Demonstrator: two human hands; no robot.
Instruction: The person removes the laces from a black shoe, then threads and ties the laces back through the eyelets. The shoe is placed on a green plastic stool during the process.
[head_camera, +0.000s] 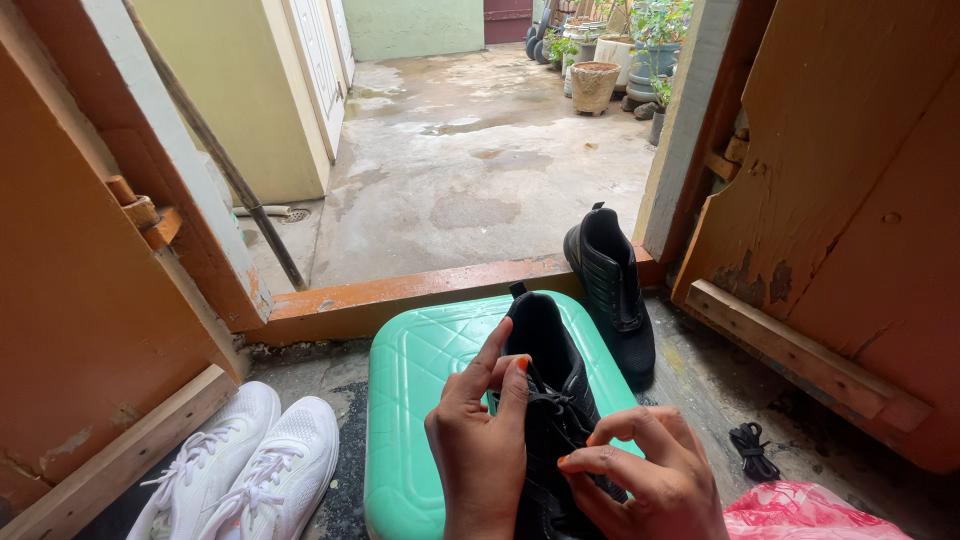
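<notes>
Both hands on black shoe (552, 400), which sits on green case (420, 400). Left hand (480, 440) pinching the lace (545, 400), right hand (650, 480) gripping shoe's side. Second black shoe (612, 285) at doorstep.

You sit at an open doorway: worn orange wooden door leaves (850, 180) either side, an orange threshold (400, 295), a wet grey concrete courtyard (480, 150), pale green wall (410, 25), potted plants (620, 55), flat daylight.

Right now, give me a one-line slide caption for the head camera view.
Left hand and right hand work the laces of a black shoe on a green case, white sneakers alongside.
</notes>
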